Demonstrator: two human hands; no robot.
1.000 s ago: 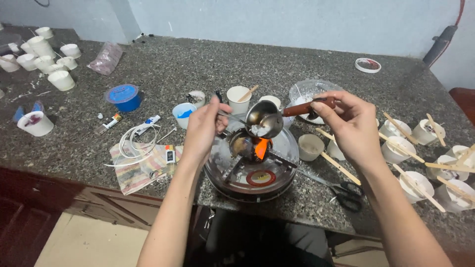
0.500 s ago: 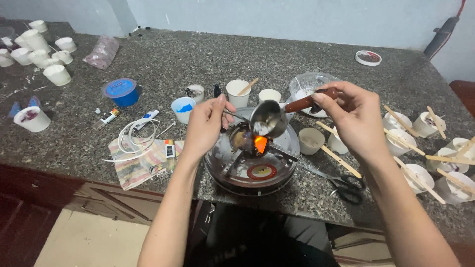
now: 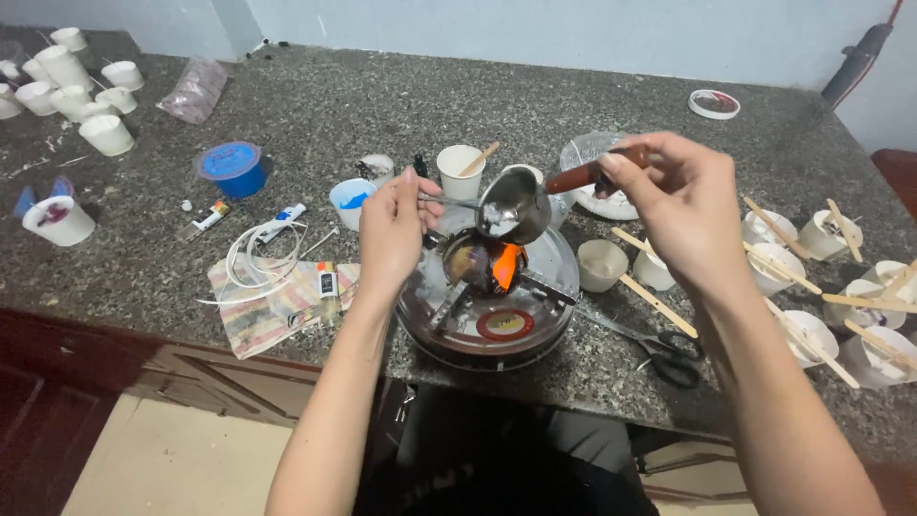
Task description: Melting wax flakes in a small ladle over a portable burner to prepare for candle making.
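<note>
My right hand point(image 3: 676, 204) grips the reddish-brown handle of a small metal ladle pot point(image 3: 514, 207), held tilted just above an orange flame point(image 3: 504, 263). The flame burns on a round metal burner point(image 3: 487, 304) at the counter's front edge. White matter lies in the pot. In my left hand point(image 3: 390, 232) is a thin metal spoon point(image 3: 452, 202) whose tip reaches into the pot.
White cups with wooden sticks point(image 3: 802, 250) crowd the right side, and black scissors point(image 3: 666, 358) lie beside the burner. A blue tub point(image 3: 230, 166), tubes, a white cord coil point(image 3: 256, 262) on a striped cloth, and more white cups point(image 3: 74, 86) lie to the left.
Both hands and the pot have risen slightly over the flame. The spoon has swung from a slant to nearly level, its tip still in the pot.
</note>
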